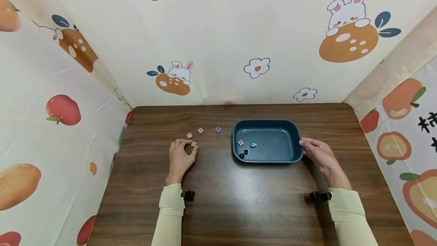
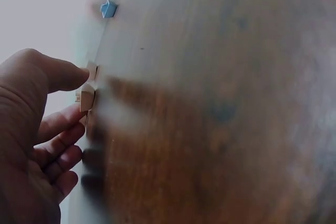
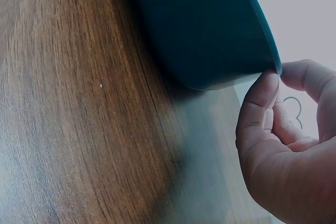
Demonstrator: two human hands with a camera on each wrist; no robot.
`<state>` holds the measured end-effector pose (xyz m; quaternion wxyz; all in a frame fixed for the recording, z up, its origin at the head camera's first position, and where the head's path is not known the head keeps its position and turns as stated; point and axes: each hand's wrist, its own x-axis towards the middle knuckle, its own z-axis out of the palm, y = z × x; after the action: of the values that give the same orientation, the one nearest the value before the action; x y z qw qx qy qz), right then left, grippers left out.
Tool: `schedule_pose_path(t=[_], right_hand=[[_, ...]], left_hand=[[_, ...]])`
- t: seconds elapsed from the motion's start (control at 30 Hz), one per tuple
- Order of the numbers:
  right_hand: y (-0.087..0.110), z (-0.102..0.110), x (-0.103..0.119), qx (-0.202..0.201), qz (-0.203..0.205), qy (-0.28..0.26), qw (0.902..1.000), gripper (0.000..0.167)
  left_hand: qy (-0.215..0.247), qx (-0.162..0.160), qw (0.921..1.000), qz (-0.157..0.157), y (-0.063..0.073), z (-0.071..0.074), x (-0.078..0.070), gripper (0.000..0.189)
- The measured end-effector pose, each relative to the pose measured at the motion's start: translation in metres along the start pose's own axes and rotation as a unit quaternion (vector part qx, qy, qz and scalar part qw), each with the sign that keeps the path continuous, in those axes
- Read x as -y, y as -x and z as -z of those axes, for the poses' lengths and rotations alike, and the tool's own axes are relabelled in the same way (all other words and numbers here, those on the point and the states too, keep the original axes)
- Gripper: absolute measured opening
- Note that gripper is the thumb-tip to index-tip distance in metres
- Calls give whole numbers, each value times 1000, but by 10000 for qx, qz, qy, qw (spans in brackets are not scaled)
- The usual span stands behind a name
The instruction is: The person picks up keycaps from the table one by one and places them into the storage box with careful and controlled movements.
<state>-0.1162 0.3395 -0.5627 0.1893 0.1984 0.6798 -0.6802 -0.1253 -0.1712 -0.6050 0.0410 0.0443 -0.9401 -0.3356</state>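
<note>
On the table, my left hand has its thumb and index finger at opposite sides of a small beige keycap, pinching it close to the wood. The left wrist view shows that beige keycap between thumb and fingertips, the other fingers loosely bent. Two more beige keycaps, one nearer and one farther, lie just beyond the hand. A blue keycap is to their right. My right hand pinches the right rim of a dark blue tray between thumb and index finger.
Inside the tray, toward its left, lie a beige keycap, a light blue piece and two black keycaps. The brown wooden table meets a printed cloth at the back and both sides.
</note>
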Motion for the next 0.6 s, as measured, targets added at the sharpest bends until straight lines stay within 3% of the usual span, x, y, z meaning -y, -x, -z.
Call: schedule_pose_path(t=[0.6], right_hand=[[0,-1,-1,-22,6,-4,10000,4]], left_hand=[[143,-114,9998,-25,1,-3,5,33]])
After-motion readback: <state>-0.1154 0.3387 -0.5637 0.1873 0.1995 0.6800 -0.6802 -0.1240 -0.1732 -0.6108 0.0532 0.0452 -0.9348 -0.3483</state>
